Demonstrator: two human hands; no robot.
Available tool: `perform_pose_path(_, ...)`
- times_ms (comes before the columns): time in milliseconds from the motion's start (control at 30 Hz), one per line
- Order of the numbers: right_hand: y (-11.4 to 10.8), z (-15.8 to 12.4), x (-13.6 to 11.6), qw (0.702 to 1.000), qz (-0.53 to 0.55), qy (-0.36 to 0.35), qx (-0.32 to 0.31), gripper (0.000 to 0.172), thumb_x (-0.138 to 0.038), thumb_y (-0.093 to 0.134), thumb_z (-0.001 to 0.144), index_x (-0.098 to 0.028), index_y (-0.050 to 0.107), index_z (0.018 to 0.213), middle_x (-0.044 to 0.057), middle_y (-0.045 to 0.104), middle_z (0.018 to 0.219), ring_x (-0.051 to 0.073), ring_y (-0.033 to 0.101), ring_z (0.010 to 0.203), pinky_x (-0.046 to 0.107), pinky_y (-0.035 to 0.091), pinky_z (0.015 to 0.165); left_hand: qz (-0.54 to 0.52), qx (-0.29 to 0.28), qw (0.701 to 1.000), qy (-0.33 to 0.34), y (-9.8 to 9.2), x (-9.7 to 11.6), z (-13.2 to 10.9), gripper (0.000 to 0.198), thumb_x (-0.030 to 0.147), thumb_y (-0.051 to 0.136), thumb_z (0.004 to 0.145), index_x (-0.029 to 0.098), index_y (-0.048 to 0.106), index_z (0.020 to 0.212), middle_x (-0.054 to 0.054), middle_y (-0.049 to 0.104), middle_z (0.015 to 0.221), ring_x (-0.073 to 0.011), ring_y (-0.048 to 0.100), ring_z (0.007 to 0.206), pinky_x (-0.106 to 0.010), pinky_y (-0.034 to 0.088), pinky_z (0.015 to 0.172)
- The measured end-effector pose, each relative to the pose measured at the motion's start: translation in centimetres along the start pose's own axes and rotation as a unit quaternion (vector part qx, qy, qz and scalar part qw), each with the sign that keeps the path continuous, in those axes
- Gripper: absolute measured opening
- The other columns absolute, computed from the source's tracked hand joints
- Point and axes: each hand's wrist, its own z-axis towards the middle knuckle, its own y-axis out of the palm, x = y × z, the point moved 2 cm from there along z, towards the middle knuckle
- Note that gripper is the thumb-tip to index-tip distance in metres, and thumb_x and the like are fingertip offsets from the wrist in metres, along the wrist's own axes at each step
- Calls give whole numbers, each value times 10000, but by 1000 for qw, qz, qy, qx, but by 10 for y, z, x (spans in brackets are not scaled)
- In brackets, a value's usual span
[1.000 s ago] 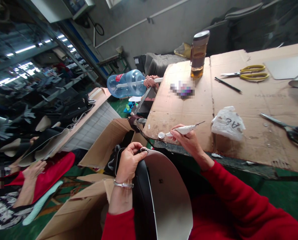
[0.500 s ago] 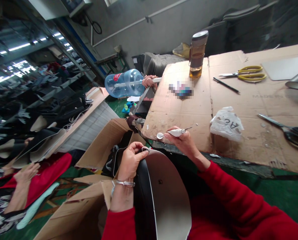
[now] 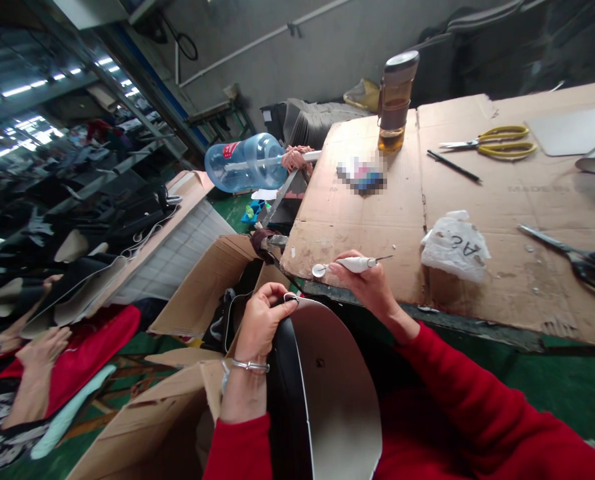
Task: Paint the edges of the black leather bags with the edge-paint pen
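My left hand (image 3: 262, 320) is closed on the top edge of a curved panel (image 3: 340, 380), black outside and beige inside, with a thin white edge. Thumb and fingers pinch its upper corner, where a bit of thin white cord shows. In my right hand (image 3: 370, 290) is a slim white-handled tool (image 3: 358, 264), held like a pen; a thin dark rod sticks out of its far end. Its left tip reaches a small round white cap (image 3: 318, 271) at the table's near corner; whether tip and cap touch I cannot tell.
On the cardboard-covered table (image 3: 377, 220) are a crumpled plastic bag (image 3: 456, 247), black-handled scissors (image 3: 590, 267), yellow-handled scissors (image 3: 507, 142), a black pencil (image 3: 454, 166) and a drink bottle (image 3: 394, 100). Open cardboard boxes (image 3: 204, 287) stand left; a co-worker's hand (image 3: 44, 347) is beyond.
The camera view has shifted slightly. The white-handled tool has tilted a little and its rod end lies slightly farther right. My left hand keeps its hold on the panel.
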Motion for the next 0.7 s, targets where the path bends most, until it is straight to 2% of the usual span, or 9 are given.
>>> perform_pose_path(100, -4, 3, -2, 995, 100, 18, -1, 277, -480, 715, 902, -203, 711, 903, 29, 722, 788, 173, 640, 652, 275, 497, 585, 3, -9, 1000, 3, 0, -2, 1, 363, 215, 889, 591, 173, 634, 846, -13, 729, 792, -151, 658, 703, -232, 490, 660)
perform_pose_path(233, -8, 4, -2, 981, 181, 48, -55, 259, -462, 746, 868, -205, 720, 849, 18, 711, 728, 168, 649, 604, 273, 514, 552, -5, -16, 1000, -1, 6, -2, 4, 374, 205, 891, 584, 172, 630, 849, -18, 734, 810, -150, 660, 717, -232, 493, 671)
perform_pose_path(433, -9, 3, 4, 969, 204, 56, -130, 272, -460, 747, 877, -192, 749, 834, 56, 756, 854, 157, 642, 635, 272, 513, 580, -7, -38, 999, -4, 16, -1, 6, 357, 212, 887, 598, 177, 636, 848, -6, 721, 791, -145, 653, 699, -220, 475, 643)
perform_pose_path(700, -8, 2, 2, 966, 211, 53, -142, 257, -448, 764, 877, -191, 759, 854, 54, 755, 842, 160, 646, 656, 267, 509, 595, -9, -52, 999, -8, 23, -1, 8, 357, 199, 879, 609, 173, 622, 856, -6, 716, 791, -134, 636, 698, -212, 466, 639)
